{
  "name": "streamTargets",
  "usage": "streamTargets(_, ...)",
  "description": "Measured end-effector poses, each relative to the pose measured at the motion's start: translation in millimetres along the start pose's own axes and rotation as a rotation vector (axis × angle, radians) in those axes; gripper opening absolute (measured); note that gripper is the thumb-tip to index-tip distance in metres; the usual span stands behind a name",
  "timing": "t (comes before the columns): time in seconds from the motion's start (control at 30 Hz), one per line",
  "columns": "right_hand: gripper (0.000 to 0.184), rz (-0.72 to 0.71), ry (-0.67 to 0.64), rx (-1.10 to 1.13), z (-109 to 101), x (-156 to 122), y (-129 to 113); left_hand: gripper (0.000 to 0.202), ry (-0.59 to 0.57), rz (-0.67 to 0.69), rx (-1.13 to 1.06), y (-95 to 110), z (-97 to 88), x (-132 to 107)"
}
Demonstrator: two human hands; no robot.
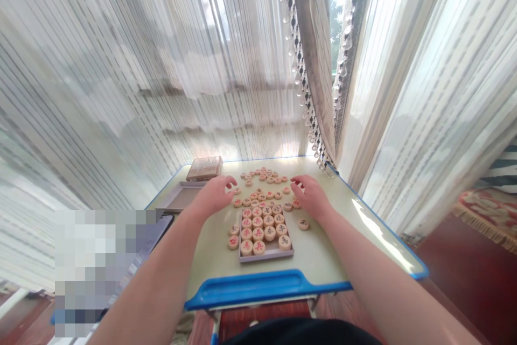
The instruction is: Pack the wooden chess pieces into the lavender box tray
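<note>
My left hand (217, 193) is over the left part of the table, fingers apart and nothing visible in them, close to a few loose xiangqi pieces (237, 203). Across from it, my right hand (310, 195) has its fingers spread and slightly bent beside other loose pieces (297, 204); no piece shows in its grasp. Between my forearms lies a shallow box tray (266, 257) with rows of round wooden pieces, red characters on the left and dark ones on the right. A gap shows in its front row. More pieces (270, 179) are scattered behind the tray.
A closed flat box (204, 168) and an open shallow lid (177, 198) lie at the table's back left. The pale table (363, 259) has a blue raised edge (254, 284). Sheer striped curtains (226, 65) hang right behind it. A blurred patch covers the lower left.
</note>
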State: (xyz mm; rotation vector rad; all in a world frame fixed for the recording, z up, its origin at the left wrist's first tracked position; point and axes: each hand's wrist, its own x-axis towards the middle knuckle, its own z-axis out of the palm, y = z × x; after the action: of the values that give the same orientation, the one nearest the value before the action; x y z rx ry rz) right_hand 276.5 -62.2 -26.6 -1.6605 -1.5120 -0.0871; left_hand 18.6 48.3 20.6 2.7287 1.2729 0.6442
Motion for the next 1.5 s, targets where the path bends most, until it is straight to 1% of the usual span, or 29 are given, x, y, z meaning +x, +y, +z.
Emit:
streamTargets(0.13, 0.025, -0.022, -0.061, -0.004, -1.7, -3.0, -5.7, 0.033, -0.163, -0.042, 0.048, 4.2, -5.4, -6.7)
streamTargets(0.23, 0.028, -0.018, -0.084, -0.018, -1.7, -4.1, -5.2, 0.04, -0.209, -0.058, 0.053, 7.0, -6.0, -7.4)
streamTargets(0.33, 0.031, -0.005, -0.1, -0.01, -0.7, -4.6, -2.6, 0.038, -0.223, -0.048, 0.113, 5.7, -2.5, -6.5)
streamTargets(0.4, 0.031, -0.002, -0.113, 0.004, 0.3, -5.7, -1.6, 0.035, -0.207, -0.037, 0.133, 2.8, 1.9, -5.4)
streamTargets(0.5, 0.028, -0.03, -0.133, 0.034, 1.5, -9.0, -2.5, 0.035, -0.173, -0.038, 0.116, -1.9, 9.0, -3.6)
streamTargets(0.57, 0.034, -0.077, -0.138, 0.049, 1.7, -11.5, -4.1, 0.035, -0.146, -0.036, 0.098, -3.5, 12.6, -2.7)
streamTargets(0.63, 0.04, -0.117, -0.139, 0.052, 1.5, -13.2, -5.7, 0.035, -0.115, -0.031, 0.093, -3.4, 14.4, -2.1)
streamTargets(0.77, 0.037, -0.116, -0.174, 0.046, 1.6, -13.3, -6.2, 0.035, -0.025, 0.0, 0.062, 1.3, 15.6, -1.4)
streamTargets(0.83, 0.035, -0.111, -0.184, 0.04, 1.8, -12.3, -6.3, 0.037, 0.023, -0.002, -0.011, 4.6, 17.4, -1.3)
streamTargets(0.9, 0.033, -0.118, -0.174, 0.022, 1.5, -11.7, -8.3, 0.043, 0.066, -0.033, -0.107, 8.3, 20.9, -1.2)
streamTargets(0.97, 0.033, -0.153, -0.152, 0.001, 0.1, -12.4, -13.8, 0.051, 0.11, -0.067, -0.189, 12.7, 25.2, -1.1)
streamTargets(1.03, 0.032, -0.244, -0.132, 0.001, -2.6, -14.8, -22.8, 0.056, 0.156, -0.092, -0.295, 19.0, 28.6, -1.2)
streamTargets(1.1, 0.029, -0.371, -0.122, 0.024, -5.8, -18.3, -33.4, 0.061, 0.173, -0.109, -0.49, 27.5, 29.8, -1.8)
streamTargets(1.17, 0.025, -0.47, -0.111, 0.05, -8.7, -21.7, -42.3, 0.067, 0.138, -0.103, -0.735, 36.6, 29.3, -3.0)
streamTargets(1.23, 0.024, -0.508, -0.093, 0.071, -10.7, -23.6, -46.9, 0.071, 0.077, -0.08, -0.892, 43.9, 28.3, -4.4)
streamTargets(1.3, 0.024, -0.491, -0.07, 0.092, -11.7, -23.9, -46.9, 0.07, 0.048, -0.076, -0.917, 47.8, 28.1, -5.6)
streamTargets(1.4, 0.024, -0.439, -0.052, 0.109, -12.0, -22.7, -43.0, 0.07, 0.049, -0.109, -0.901, 48.9, 28.3, -6.3)
streamTargets(1.5, 0.024, -0.423, -0.062, 0.111, -11.6, -22.0, -41.7, 0.072, 0.026, -0.116, -1.006, 50.8, 25.7, -6.9)
